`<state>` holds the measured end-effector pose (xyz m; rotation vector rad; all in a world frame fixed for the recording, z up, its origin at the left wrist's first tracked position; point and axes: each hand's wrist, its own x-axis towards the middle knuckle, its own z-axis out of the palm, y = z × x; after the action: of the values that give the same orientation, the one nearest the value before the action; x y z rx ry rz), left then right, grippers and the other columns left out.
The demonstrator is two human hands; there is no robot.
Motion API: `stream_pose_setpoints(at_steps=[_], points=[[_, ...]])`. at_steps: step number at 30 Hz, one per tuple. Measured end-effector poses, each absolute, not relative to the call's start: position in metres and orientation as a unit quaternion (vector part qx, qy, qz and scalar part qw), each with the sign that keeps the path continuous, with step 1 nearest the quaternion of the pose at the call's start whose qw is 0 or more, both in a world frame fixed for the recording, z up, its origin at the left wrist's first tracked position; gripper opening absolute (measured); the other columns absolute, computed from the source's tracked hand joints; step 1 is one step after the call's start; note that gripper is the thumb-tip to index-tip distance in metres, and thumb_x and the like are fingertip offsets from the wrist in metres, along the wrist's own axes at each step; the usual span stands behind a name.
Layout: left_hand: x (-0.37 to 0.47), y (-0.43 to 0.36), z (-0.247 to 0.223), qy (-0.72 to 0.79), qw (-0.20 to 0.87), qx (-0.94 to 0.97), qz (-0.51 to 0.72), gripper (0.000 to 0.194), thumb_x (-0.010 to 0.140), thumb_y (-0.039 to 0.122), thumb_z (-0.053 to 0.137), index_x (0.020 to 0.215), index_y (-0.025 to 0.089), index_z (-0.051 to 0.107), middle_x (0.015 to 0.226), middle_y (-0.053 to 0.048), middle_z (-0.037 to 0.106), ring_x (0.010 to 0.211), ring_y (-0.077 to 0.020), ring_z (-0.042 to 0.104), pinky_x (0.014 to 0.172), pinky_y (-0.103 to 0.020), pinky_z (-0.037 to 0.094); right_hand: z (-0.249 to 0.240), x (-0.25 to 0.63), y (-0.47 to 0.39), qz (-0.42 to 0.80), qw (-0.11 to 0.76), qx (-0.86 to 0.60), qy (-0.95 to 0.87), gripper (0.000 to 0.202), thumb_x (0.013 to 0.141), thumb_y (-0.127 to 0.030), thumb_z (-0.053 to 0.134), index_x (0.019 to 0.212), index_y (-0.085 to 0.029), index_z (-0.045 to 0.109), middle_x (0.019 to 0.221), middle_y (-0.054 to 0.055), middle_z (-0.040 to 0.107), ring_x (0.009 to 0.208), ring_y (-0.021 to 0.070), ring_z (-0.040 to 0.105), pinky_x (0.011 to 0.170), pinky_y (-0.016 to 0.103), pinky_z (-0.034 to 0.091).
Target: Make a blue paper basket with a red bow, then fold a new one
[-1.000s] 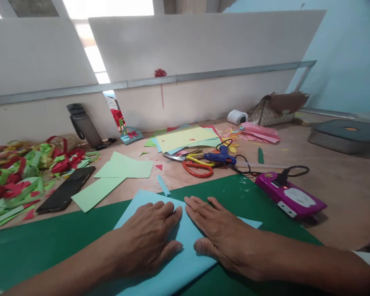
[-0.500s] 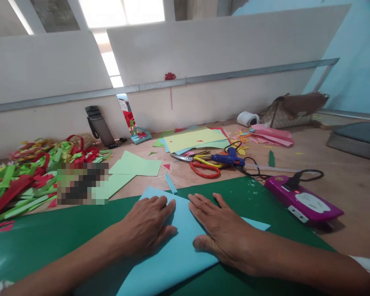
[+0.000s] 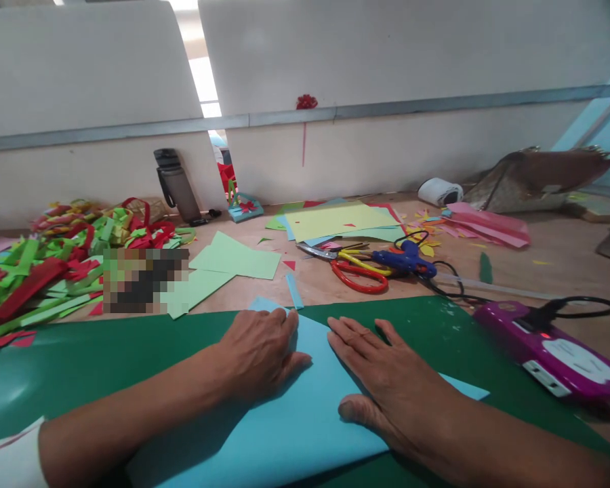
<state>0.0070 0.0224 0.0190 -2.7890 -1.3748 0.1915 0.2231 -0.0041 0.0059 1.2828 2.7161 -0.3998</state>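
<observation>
Blue paper [image 3: 295, 427] | left grip [image 3: 261, 352] half-curled, right grip [image 3: 381, 366] spread, both pressing it | power strip [image 3: 526, 346] markings blurred

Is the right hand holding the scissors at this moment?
No, the right hand lies flat on the blue paper, and the scissors lie beyond it on the table.

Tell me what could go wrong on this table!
The blue paper might slide under the left hand and right hand and crease crookedly. The glue gun might be hot: the purple power strip has a plug in and a red light on. The scissors could nick someone.
</observation>
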Motion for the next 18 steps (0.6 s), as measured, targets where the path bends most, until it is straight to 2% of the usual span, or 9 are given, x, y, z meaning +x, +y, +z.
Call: stream_pose_setpoints(at_steps=[4,6,7,8,10,11,13,15,18], points=[[-0.001,0.027,0.034,-0.502,0.024,-0.861,0.079,0.033,0.093,0.034,0.037,0.09,0.012,0.062,0.082,-0.011,0.064,0.073,-0.0282,0.064,0.063,-0.039,0.049,0.006,0.222,-0.004,-0.129,0.052,0.426,0.894,0.068,0.09,-0.051,0.04,0.143,-0.011,0.029,0.148,0.017,0.017,0.137,0.0356,0.014,0.103,0.069,0.012],[-0.002,0.02,0.044,-0.475,-0.009,-0.879,0.029,0.035,0.095,0.032,0.034,0.093,0.013,0.064,0.089,-0.012,0.065,0.083,-0.0278,0.064,0.072,-0.04,0.05,0.007,0.221,-0.004,-0.131,0.056,0.43,0.892,0.068,0.089,-0.051,0.042,0.142,-0.01,0.03,0.148,0.018,0.016,0.137,0.036,0.014,0.103,0.069,0.013],[-0.002,0.014,0.048,-0.439,-0.048,-0.897,-0.003,0.034,0.095,0.033,0.035,0.104,0.014,0.062,0.101,-0.013,0.065,0.094,-0.0275,0.062,0.08,-0.04,0.049,0.007,0.221,-0.005,-0.132,0.057,0.431,0.891,0.068,0.089,-0.05,0.043,0.142,-0.01,0.03,0.148,0.018,0.017,0.137,0.0361,0.015,0.103,0.068,0.014],[-0.001,0.006,0.051,-0.389,-0.101,-0.915,-0.029,0.037,0.095,0.036,0.037,0.118,0.015,0.057,0.118,-0.013,0.06,0.108,-0.0268,0.057,0.089,-0.038,0.046,0.008,0.22,-0.006,-0.13,0.054,0.431,0.891,0.068,0.089,-0.049,0.043,0.142,-0.01,0.03,0.148,0.018,0.017,0.137,0.0357,0.015,0.103,0.068,0.015],[0.001,-0.009,0.054,-0.296,-0.219,-0.929,-0.016,0.055,0.093,0.046,0.042,0.14,0.018,0.035,0.146,-0.011,0.035,0.13,-0.0244,0.038,0.104,-0.035,0.035,0.009,0.219,-0.009,-0.123,0.047,0.433,0.892,0.064,0.091,-0.045,0.041,0.143,-0.01,0.029,0.148,0.018,0.018,0.137,0.0339,0.015,0.104,0.066,0.015],[0.002,-0.015,0.053,-0.274,-0.265,-0.925,0.01,0.065,0.092,0.051,0.042,0.145,0.018,0.024,0.151,-0.01,0.021,0.136,-0.024,0.027,0.109,-0.035,0.029,0.01,0.219,-0.011,-0.12,0.046,0.434,0.892,0.062,0.092,-0.044,0.039,0.143,-0.009,0.028,0.149,0.018,0.018,0.138,0.0327,0.015,0.105,0.065,0.016],[0.002,-0.024,0.05,-0.265,-0.316,-0.909,0.065,0.073,0.091,0.057,0.039,0.148,0.02,0.011,0.153,-0.008,0.004,0.139,-0.0256,0.011,0.112,-0.041,0.019,0.013,0.222,-0.014,-0.125,0.051,0.432,0.892,0.06,0.095,-0.041,0.034,0.144,-0.008,0.026,0.149,0.017,0.017,0.139,0.0304,0.013,0.106,0.063,0.015],[0.0,-0.027,0.046,-0.263,-0.325,-0.904,0.093,0.074,0.091,0.058,0.037,0.147,0.022,0.005,0.152,-0.006,-0.002,0.139,-0.0276,0.004,0.112,-0.046,0.013,0.018,0.229,-0.017,-0.139,0.066,0.428,0.891,0.059,0.095,-0.04,0.03,0.144,-0.007,0.023,0.15,0.016,0.013,0.139,0.029,0.011,0.107,0.061,0.014],[-0.001,-0.028,0.045,-0.257,-0.299,-0.914,0.096,0.073,0.09,0.06,0.036,0.147,0.025,0.005,0.151,-0.005,-0.002,0.138,-0.0281,0.003,0.111,-0.047,0.013,0.022,0.251,-0.024,-0.148,0.082,0.449,0.878,0.058,0.095,-0.037,0.029,0.145,-0.009,0.02,0.151,0.014,0.011,0.139,0.0286,0.009,0.108,0.061,0.012]])
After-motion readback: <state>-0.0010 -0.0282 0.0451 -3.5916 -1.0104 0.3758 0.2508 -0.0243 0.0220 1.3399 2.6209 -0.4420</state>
